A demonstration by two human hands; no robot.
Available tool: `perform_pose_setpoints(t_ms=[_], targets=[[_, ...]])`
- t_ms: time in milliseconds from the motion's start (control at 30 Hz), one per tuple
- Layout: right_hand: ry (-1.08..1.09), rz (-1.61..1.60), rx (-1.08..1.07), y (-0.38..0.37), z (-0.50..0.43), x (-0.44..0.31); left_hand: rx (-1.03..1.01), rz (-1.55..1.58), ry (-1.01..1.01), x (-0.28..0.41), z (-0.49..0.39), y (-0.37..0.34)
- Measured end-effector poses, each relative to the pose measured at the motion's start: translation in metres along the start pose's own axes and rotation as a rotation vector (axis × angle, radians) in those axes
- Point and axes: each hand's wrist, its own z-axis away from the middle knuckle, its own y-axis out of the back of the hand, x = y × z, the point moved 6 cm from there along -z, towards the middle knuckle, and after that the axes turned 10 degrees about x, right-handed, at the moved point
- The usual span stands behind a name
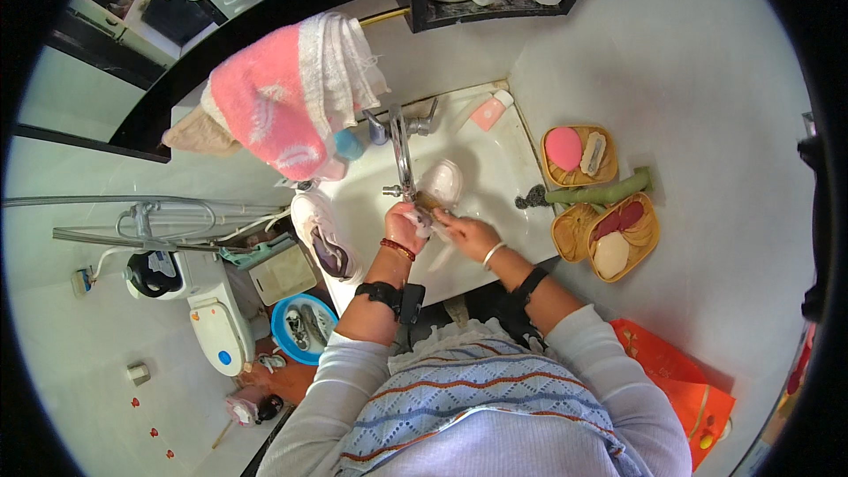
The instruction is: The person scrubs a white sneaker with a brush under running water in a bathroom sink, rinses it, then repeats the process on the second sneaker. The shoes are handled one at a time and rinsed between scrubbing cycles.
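My left hand (pixel 403 226) is closed around a wet whitish item (pixel 419 220) under the faucet (pixel 401 152). My right hand (pixel 474 237) reaches in from the right, its fingertips on a small brown object (pixel 427 201), perhaps a brush; blur and fingers hide most of it. Just beyond the fingers, a pale rounded thing (pixel 442 182) lies in the white sink (pixel 490 165); it may be the end of a shoe. On the sink's left rim rests a white sneaker (pixel 321 235) with a dark lining.
A pink-and-white towel (pixel 265 93) hangs at the back left. A pink-capped tube (pixel 490 111) lies on the sink's back corner. Wall baskets (pixel 616 172) hold soap and a brush. Left, a blue basin (pixel 305 328) containing shoes stands near the toilet (pixel 218 334). An orange bag (pixel 676 377) is at right.
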Motion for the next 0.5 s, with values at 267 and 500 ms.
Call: perform_pose_setpoints(t_ms=[267,500], targets=[[0.047,0.112,0.030,0.007,0.017,-0.017,-0.014,0.015,-0.104,0.014,0.008,-0.006],[-0.111,-0.093,0.241,0.031,0.031,0.017,0.169,-0.029,-0.118,0.030,-0.009,0.027]])
